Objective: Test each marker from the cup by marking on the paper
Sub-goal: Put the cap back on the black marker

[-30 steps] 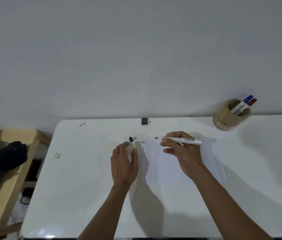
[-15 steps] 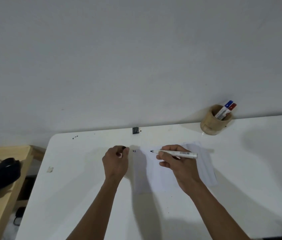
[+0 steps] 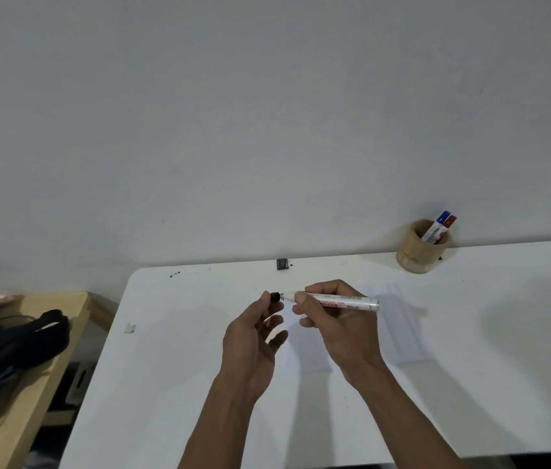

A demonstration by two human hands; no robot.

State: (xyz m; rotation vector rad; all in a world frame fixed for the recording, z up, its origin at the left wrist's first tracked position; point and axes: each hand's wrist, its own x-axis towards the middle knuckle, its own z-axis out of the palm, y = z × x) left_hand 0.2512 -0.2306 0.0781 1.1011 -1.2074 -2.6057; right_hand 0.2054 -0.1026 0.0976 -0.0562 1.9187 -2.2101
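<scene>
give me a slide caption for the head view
Left hand brings the black cap to the white marker in the right hand, above the paper.

Wide bare table (image 3: 172,384) near and left, open for passing. Far right blocked by the cup (image 3: 419,252) against the wall; small black block (image 3: 281,264) at the far edge.

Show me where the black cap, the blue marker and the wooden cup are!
black cap (image 3: 274,296), head view, on its dark side between the left fingertips.
blue marker (image 3: 443,217), head view, on its blue cap sticking out.
wooden cup (image 3: 416,253), head view, on its front wall.
</scene>
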